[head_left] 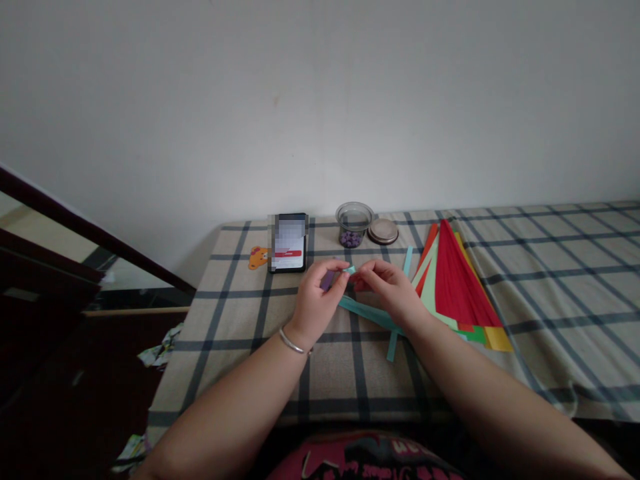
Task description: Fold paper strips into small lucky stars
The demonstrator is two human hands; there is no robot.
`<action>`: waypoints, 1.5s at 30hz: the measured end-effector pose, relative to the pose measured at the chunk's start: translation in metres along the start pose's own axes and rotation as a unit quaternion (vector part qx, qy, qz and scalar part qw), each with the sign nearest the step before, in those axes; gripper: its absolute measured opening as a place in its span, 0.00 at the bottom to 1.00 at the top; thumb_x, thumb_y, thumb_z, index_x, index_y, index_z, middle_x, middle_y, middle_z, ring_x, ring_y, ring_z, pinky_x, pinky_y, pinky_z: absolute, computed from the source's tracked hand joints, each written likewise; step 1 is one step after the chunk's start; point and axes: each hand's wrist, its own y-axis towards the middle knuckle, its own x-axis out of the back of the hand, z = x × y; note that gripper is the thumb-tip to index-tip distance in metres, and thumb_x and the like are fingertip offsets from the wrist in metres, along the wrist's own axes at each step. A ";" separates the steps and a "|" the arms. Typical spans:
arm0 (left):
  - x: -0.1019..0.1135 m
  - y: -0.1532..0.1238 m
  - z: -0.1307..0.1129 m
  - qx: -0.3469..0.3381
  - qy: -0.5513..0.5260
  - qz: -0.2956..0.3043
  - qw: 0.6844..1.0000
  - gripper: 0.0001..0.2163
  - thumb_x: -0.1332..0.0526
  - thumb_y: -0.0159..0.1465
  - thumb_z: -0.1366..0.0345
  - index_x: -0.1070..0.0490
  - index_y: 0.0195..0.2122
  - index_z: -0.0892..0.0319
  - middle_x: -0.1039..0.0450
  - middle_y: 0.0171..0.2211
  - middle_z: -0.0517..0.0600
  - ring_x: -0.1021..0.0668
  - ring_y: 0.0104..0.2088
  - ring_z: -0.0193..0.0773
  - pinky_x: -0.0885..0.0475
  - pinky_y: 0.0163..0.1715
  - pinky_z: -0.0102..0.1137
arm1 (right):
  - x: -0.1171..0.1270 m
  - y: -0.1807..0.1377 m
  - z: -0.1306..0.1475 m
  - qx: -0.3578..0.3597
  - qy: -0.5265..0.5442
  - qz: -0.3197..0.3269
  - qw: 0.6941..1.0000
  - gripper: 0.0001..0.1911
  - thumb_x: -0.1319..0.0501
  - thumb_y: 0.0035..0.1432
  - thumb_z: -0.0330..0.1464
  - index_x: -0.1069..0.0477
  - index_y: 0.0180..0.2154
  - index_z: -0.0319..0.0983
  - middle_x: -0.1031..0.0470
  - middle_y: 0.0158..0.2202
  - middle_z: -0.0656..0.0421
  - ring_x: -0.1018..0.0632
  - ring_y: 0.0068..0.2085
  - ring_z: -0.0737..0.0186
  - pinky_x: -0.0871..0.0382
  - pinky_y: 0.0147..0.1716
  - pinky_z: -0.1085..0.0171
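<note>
Above the checked cloth, my left hand (pixel 323 293) pinches a small folded bit of light teal paper strip (pixel 351 270) between thumb and fingers. My right hand (pixel 383 283) meets it from the other side, its fingers curled and its fingertips closed at the strip's edge. Something purple (pixel 327 280) shows behind the left fingers; what it is I cannot tell. Under my hands lie loose teal paper strips (pixel 370 313), partly covered by the right wrist. A clear plastic jar (pixel 354 220) with small purple pieces (pixel 351 238) at its bottom stands just beyond, its round lid (pixel 384 231) beside it.
A fan of red paper strips (pixel 453 280) lies right of my hands, over green, orange and yellow ones. To the left, a phone (pixel 291 243) rests by an orange bear cutout (pixel 259 258). The checked tablecloth (pixel 225 360) reaches the white wall (pixel 320 107). The table's left edge drops away.
</note>
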 end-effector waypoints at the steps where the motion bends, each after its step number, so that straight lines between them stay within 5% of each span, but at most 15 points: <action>1: 0.000 0.000 0.001 0.008 -0.014 0.000 1.000 0.06 0.40 0.62 0.65 0.29 0.39 0.58 0.26 0.38 0.52 0.24 0.42 0.38 0.30 0.46 0.35 | 0.000 0.000 0.000 -0.015 0.004 0.017 1.000 0.17 0.36 0.49 0.47 0.28 0.27 0.38 0.25 0.26 0.60 0.26 0.26 0.67 0.32 0.29 0.65; 13: -0.001 0.000 0.001 -0.004 -0.054 0.040 0.998 0.04 0.39 0.60 0.66 0.28 0.37 0.57 0.26 0.40 0.53 0.25 0.45 0.41 0.31 0.49 0.38 | 0.002 -0.004 0.011 0.033 0.140 0.005 0.990 0.22 0.29 0.41 0.40 0.28 0.41 0.47 0.30 0.32 0.63 0.31 0.27 0.70 0.32 0.26 0.69; 22: 0.000 0.001 -0.002 -0.032 -0.040 0.044 0.998 0.03 0.40 0.61 0.67 0.29 0.36 0.58 0.27 0.38 0.52 0.25 0.43 0.39 0.30 0.47 0.36 | 0.002 -0.003 0.004 0.062 0.111 0.051 0.991 0.10 0.31 0.47 0.38 0.30 0.28 0.42 0.31 0.24 0.64 0.30 0.25 0.70 0.33 0.26 0.68; 33: -0.001 0.001 -0.002 -0.041 -0.070 0.056 0.995 0.03 0.39 0.61 0.66 0.28 0.34 0.57 0.28 0.36 0.51 0.26 0.44 0.40 0.31 0.49 0.38 | -0.001 -0.002 0.003 -0.052 0.151 0.046 0.986 0.14 0.29 0.42 0.40 0.28 0.26 0.39 0.26 0.24 0.64 0.25 0.26 0.68 0.28 0.31 0.65; 45: -0.002 0.001 0.002 -0.034 -0.113 0.053 0.992 0.06 0.37 0.59 0.64 0.28 0.37 0.57 0.30 0.37 0.50 0.26 0.41 0.36 0.29 0.45 0.35 | -0.002 -0.003 0.008 -0.063 0.189 0.065 0.978 0.12 0.27 0.39 0.36 0.27 0.26 0.41 0.26 0.24 0.64 0.27 0.27 0.70 0.30 0.31 0.67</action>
